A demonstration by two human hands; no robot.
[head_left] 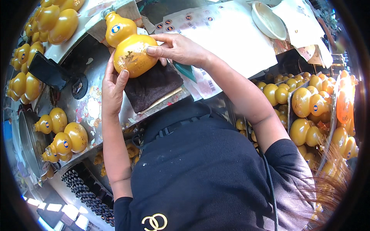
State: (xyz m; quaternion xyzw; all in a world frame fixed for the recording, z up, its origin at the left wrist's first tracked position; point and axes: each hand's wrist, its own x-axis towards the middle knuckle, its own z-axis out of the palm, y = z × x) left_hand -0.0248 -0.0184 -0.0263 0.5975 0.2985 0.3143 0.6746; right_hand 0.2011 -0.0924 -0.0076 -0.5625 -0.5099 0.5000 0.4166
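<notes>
Between both hands I hold a glossy yellow gourd-shaped bottle (133, 63), tilted with its neck up and to the left. A dark character marks its larger bulb, and a round blue sticker is on the smaller one. My left hand (114, 82) cups the lower left side, thumb on the base. On the right side, my right hand (175, 50) presses with its thumb on the front; its other fingers are partly hidden behind. Beneath the bottle lies a folded dark brown cloth (154, 87). A teal piece (185, 72) pokes out below my right wrist.
White sheets with round stickers (227, 34) spread across the table, a white oval dish (268, 21) at their far side. A black stand (50, 71) is at left. More yellow gourds (69, 138) lie left; racks of gourds (308, 104) stand right.
</notes>
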